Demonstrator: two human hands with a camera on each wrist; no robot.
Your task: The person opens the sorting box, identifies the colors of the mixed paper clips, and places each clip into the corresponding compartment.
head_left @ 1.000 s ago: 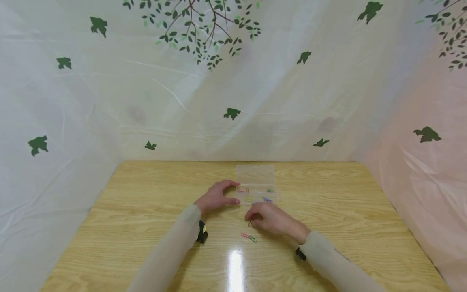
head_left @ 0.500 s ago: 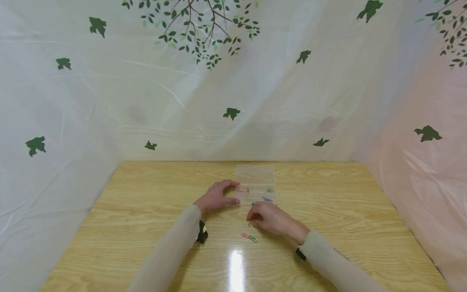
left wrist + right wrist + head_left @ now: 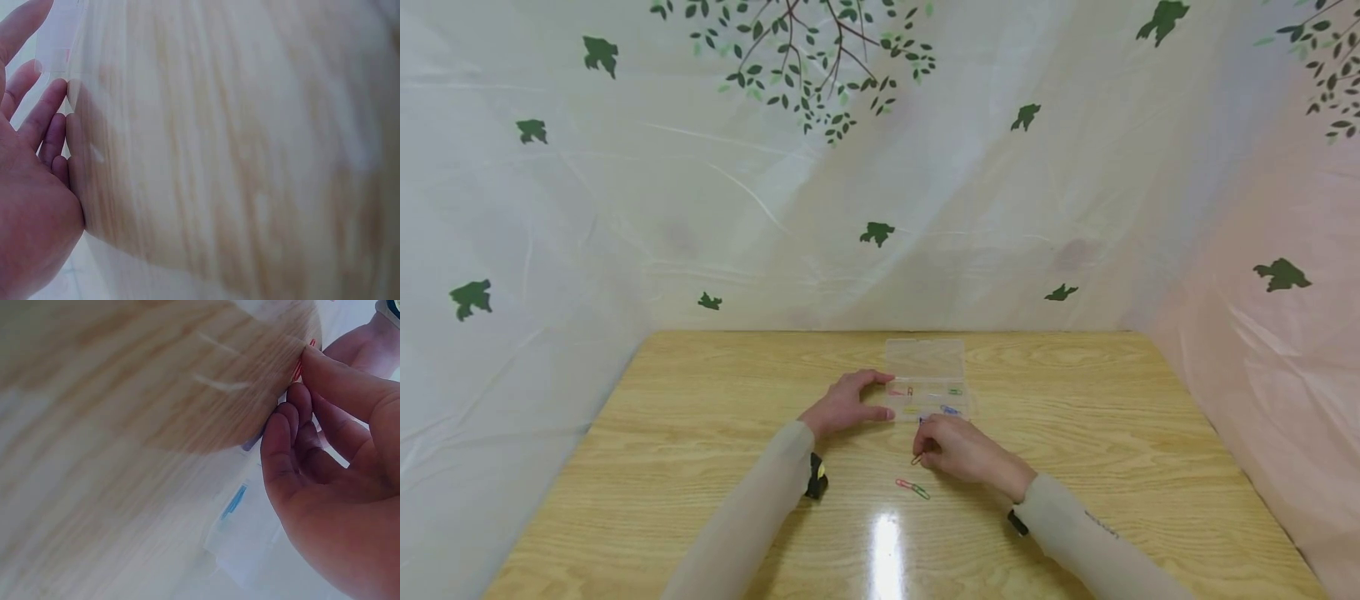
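A clear plastic box (image 3: 927, 360) with its lid open lies mid-table, with several coloured paper clips (image 3: 950, 409) in its compartments. My left hand (image 3: 867, 398) rests at the box's left end, its index finger and thumb touching the two corners. In the left wrist view its fingers (image 3: 37, 119) lie straight beside the box (image 3: 62, 34). My right hand (image 3: 927, 447) is just in front of the box and pinches a red paper clip (image 3: 916, 458) against the table. The right wrist view shows the red clip (image 3: 299, 367) between the thumb and the curled fingers (image 3: 284, 434).
A pink clip and a green clip (image 3: 912, 488) lie linked on the wooden table (image 3: 700, 433) in front of my right hand. A blue clip (image 3: 234, 501) shows in the box. Plastic sheeting with leaf prints (image 3: 880, 167) closes off the back and both sides.
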